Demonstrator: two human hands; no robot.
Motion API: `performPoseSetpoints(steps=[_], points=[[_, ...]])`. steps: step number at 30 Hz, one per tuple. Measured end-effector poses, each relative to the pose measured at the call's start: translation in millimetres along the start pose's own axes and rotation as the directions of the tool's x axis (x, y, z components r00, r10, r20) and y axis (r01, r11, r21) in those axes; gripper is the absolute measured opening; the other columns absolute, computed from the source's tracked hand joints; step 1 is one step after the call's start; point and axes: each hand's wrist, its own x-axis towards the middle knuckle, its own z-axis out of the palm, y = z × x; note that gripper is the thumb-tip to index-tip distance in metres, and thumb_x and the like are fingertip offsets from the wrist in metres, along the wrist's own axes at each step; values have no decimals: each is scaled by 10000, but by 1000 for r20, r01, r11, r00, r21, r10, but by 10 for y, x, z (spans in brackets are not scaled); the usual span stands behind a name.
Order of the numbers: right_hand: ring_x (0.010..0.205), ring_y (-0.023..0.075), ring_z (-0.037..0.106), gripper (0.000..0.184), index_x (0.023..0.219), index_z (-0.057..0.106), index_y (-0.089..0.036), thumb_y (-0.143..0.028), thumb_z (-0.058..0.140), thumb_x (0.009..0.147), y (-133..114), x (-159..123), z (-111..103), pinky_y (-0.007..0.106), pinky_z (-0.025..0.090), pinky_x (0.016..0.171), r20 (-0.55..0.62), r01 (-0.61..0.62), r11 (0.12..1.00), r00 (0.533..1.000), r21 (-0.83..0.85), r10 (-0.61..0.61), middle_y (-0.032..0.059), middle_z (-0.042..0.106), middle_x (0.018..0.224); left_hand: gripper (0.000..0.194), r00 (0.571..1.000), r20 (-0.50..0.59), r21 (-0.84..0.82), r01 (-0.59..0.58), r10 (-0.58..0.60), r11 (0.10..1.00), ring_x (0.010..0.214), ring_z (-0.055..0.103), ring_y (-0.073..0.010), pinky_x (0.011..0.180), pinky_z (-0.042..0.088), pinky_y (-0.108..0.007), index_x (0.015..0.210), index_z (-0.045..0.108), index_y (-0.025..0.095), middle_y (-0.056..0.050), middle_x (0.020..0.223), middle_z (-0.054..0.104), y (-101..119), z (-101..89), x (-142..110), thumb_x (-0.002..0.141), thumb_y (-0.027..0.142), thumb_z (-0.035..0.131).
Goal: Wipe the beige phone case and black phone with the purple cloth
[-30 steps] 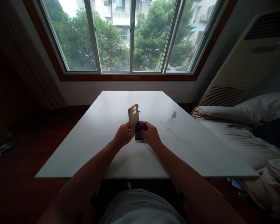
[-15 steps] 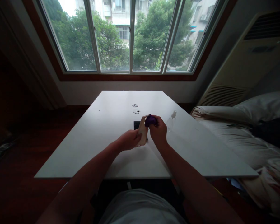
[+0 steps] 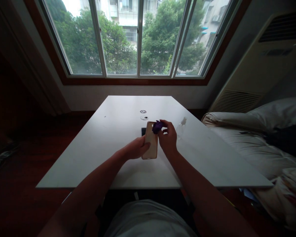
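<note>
Over the middle of the white table, my left hand [image 3: 137,148] grips a translucent beige phone case [image 3: 151,147] by its left side, thumb across its face. My right hand [image 3: 168,136] pinches a bunched purple cloth [image 3: 157,126] against the case's upper right corner, by the camera cut-out. Behind the case lies a dark flat object [image 3: 143,131], perhaps a phone, mostly hidden by the case and my left hand.
A clear spray bottle [image 3: 182,127] stands on the white table [image 3: 207,161] to the right of my hands. Two round cable-hole covers [image 3: 144,117] sit toward the far edge. A pale sofa [image 3: 227,131] borders the right side, and a window [image 3: 138,39] is beyond.
The phone case has turned so that its broad face is more toward me, and its lower end has dropped slightly. The purple cloth has shifted a little left, still at the upper corner.
</note>
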Motion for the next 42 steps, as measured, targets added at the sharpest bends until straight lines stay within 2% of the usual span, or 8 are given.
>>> performPoseSetpoints(steps=[5,10,15,21,29,34,37,42], points=[[1023,221,618,308,1174,668,-229,-203,557,888,-28,18,-44,352,530,790,32,166,983,986,-74,-164,74,656,1139,256,995,98,-51,21,-16,998,904,676,-251,772,550,-338,1079,662,139,-109,1018,727,-4,-31,3,894,293,572],[1192,234,598,352,1255,637,-238,-176,455,960,-25,46,-72,422,475,1046,174,289,955,946,-66,-274,77,646,1263,281,989,145,-114,32,-15,993,928,674,-268,796,548,-356,1065,689,128,-121,1026,726,0,-87,-4,886,331,614],[1124,232,631,331,1241,632,-221,-201,445,968,31,46,-34,403,495,1000,216,209,976,957,-61,-192,80,675,1199,456,972,217,-270,151,-92,951,991,675,-307,849,544,-398,1080,696,116,-155,1064,721,-12,-94,-6,886,527,652],[1034,237,655,301,1220,626,-230,-282,489,957,211,39,53,418,521,928,98,-54,999,994,3,53,68,702,1144,885,975,207,-592,189,-78,783,943,704,-311,851,548,-422,1178,663,61,-218,1098,703,5,-87,41,862,846,403],[952,218,635,298,1186,674,-220,-241,522,929,116,-4,38,394,530,853,94,26,999,995,-43,-22,77,676,1117,680,937,292,-782,351,-194,516,1019,684,-337,828,580,-509,1358,539,108,-238,1228,652,158,-86,48,957,654,481],[946,212,604,265,1139,685,-224,-218,597,889,-21,-25,12,370,527,794,-3,108,988,994,-108,-109,71,626,1084,645,936,260,-735,352,-238,579,961,689,-302,729,603,-430,1347,529,119,-221,1197,653,161,-24,44,957,632,500],[861,187,610,215,1100,656,-216,-187,583,900,-61,-44,23,358,538,770,40,128,991,991,-30,-126,45,649,1012,666,949,226,-692,316,-221,649,863,690,-260,683,601,-404,1412,488,158,-187,1169,657,123,5,61,944,629,533],[1047,218,614,258,1189,647,-232,-234,567,944,-105,-83,72,373,583,808,155,220,972,961,80,-230,87,613,1167,695,979,107,-644,202,-175,738,917,668,-264,670,588,-371,1528,404,235,-165,1236,625,106,-27,84,957,610,531]])
